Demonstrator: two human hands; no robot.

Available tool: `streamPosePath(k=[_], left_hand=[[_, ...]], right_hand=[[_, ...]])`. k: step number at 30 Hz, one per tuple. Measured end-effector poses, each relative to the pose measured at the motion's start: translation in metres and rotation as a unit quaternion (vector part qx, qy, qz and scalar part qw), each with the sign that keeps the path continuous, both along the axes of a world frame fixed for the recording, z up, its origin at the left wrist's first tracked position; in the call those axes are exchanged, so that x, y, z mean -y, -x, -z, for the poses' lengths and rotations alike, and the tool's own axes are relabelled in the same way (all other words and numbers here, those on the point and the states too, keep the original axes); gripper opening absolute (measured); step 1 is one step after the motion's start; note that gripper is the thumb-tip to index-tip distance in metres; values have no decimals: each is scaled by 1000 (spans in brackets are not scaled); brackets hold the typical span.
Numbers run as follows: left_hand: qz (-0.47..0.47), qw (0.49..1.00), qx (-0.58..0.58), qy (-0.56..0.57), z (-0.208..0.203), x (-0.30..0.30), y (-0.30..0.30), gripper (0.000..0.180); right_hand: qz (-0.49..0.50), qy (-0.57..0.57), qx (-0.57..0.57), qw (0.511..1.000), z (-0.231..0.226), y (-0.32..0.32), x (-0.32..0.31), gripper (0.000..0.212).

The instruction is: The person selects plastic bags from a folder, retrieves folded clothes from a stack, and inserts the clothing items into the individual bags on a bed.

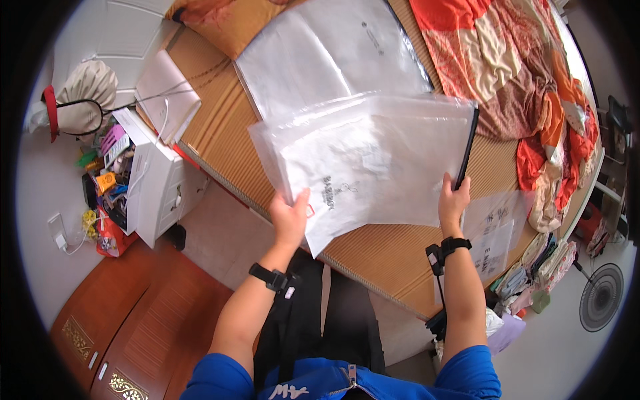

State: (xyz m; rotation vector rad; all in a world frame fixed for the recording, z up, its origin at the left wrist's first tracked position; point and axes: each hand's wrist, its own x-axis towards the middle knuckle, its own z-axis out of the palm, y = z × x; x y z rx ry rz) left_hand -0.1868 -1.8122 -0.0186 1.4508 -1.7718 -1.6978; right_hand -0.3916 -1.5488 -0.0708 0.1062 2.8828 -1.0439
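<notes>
Between my two hands a translucent plastic garment bag (400,167) is stretched out over the bed. It looks like more than one layer, with dark print at its left and a black strip along its right edge. My left hand (289,217) pinches its left edge near a small red mark. At the right edge my right hand (453,202) grips it beside the black strip, thumb pointing up. Beyond it another translucent bag (300,73) with a dark edge lies flat. A further clear printed bag (493,227) lies to the right of my right hand.
The bags lie over a brown ribbed mat (380,257) on the bed. A red, orange and cream quilt (507,80) is heaped at the right. A cluttered white cabinet (170,193) stands left, near a brown wooden door panel (147,313). Folded clothes (533,273) and a fan (601,297) are lower right.
</notes>
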Motion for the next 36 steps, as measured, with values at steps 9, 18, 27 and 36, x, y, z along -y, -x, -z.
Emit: streamPosePath(k=[9, 18, 27, 36], left_hand=[[-58, 992, -98, -54, 24, 158, 117, 29], [35, 965, 213, 145, 119, 227, 139, 51], [-108, 982, 73, -137, 112, 218, 126, 60], [48, 989, -48, -129, 68, 183, 133, 33]], right_hand=[[-107, -89, -94, 986, -42, 167, 167, 63], [87, -85, 83, 989, 40, 94, 172, 85], [358, 387, 277, 803, 58, 67, 206, 32], [262, 510, 332, 749, 69, 82, 176, 40]])
